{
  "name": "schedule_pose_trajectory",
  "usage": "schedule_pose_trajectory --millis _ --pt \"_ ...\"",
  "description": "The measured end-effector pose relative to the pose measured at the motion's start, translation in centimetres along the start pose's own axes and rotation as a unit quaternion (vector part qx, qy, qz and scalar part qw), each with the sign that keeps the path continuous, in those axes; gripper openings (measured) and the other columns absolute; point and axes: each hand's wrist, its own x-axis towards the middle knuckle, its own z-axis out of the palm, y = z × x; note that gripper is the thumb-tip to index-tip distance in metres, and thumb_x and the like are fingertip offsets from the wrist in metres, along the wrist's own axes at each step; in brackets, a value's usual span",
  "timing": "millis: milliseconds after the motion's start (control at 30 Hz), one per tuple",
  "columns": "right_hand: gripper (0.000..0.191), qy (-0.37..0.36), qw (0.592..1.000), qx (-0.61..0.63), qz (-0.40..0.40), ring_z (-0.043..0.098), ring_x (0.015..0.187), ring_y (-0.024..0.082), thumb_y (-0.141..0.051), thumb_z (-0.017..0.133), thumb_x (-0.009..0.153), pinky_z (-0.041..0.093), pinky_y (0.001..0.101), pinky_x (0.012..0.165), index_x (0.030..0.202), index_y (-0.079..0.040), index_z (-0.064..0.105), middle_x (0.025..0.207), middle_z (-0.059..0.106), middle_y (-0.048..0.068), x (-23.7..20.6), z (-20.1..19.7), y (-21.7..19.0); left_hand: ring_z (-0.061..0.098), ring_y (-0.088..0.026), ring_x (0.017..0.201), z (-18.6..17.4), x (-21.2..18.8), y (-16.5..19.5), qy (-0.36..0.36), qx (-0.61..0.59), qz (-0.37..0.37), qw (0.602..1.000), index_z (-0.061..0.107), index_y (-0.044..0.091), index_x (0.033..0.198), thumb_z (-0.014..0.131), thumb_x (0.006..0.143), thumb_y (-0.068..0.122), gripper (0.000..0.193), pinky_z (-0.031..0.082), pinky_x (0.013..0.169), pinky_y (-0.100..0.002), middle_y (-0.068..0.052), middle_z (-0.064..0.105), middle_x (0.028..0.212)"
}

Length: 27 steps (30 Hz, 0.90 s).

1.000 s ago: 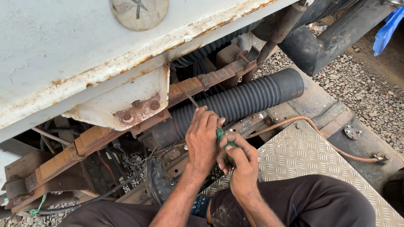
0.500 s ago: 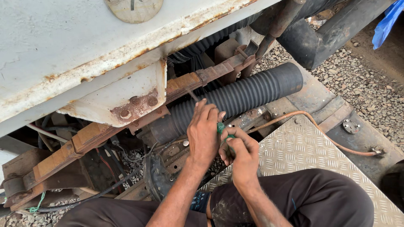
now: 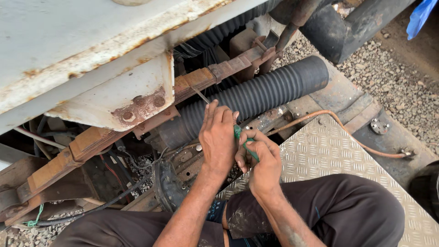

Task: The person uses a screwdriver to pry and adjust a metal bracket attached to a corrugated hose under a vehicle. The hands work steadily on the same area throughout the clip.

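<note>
**Screwdriver worked under a rusty vehicle body**

Gravel [image 3: 388,77] lies around the underside of a big white-painted vehicle body, rust along its lower edge. Only one view, the head cam, looking down past the person's dark trousers.

Head view: left hand [image 3: 218,137] is out in front, fingers straight and pressed together, laid over the thin metal shaft of a screwdriver [image 3: 244,142]. Can't tell whether it grips the shaft or just steadies it. Right hand [image 3: 261,161] sits just behind, touching the left, curled tight round the tool's green handle. The shaft runs up and left, and its tip reaches the rusty flat bar [image 3: 201,78] w/ the ribbed black hose [image 3: 270,91] right beneath. The exact contact spot is too small to make out.

Step in hand, by my read: prying or probing at the bar w/ the tip, right hand driving, left guiding. The next move would need the tip kept seated and both hands close, since the bar is flaky and a slip would land on the hose.

Count:
- hands: 2
- screwdriver: 1
- ribbed hoses: 1 up front, approx. 1 more in shadow behind
- white bracket [image 3: 114,98]: 1, w/ 3 rusty bolt heads as far as I can see
- copper-coloured tube [image 3: 350,133]: 1, lying across the checker plate [image 3: 320,151], also 1
- blue object [image 3: 420,16]: 1, top right, kind unclear
</note>
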Motion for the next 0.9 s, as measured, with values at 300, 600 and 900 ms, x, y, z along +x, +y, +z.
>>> schedule_pose_trajectory --millis 300,600,900 --pt "0.019 -0.014 0.995 -0.074 -0.072 0.048 0.05 0.007 -0.009 0.045 0.097 0.034 0.0229 0.044 0.095 -0.001 0.062 0.061 0.053 0.003 -0.5 1.0 1.4 0.061 -0.043 0.128 -0.2 0.8 -1.6 -0.064 -0.126 0.02 0.99 0.067 -0.001 0.097 0.073 0.09 0.01 0.014 0.054 0.098 -0.049 -0.013 0.069 0.108" --pt "0.02 -0.009 1.0 0.006 -0.003 0.05 0.051 0.012 -0.013 0.046 0.095 0.035 0.0251 0.044 0.095 -0.001 0.063 0.062 0.055 0.005 -0.3 0.1 0.3 0.063 -0.039 0.126 0.0 -0.1 -0.6 -0.042 0.006 0.007 0.999 0.065 -0.002 0.094 0.071 0.097 0.014 0.017 0.052 0.112 -0.049 -0.014 0.068 0.103" --pt "0.018 -0.021 0.992 -0.1 -0.077 0.048 0.051 0.008 -0.01 0.045 0.098 0.035 0.0242 0.045 0.098 -0.002 0.061 0.062 0.053 0.002 -0.7 1.4 1.8 0.059 -0.04 0.131 -0.4 0.5 -2.2 -0.077 -0.131 0.03 0.988 0.066 0.0 0.099 0.069 0.094 0.011 0.013 0.053 0.101 -0.049 -0.014 0.068 0.11"
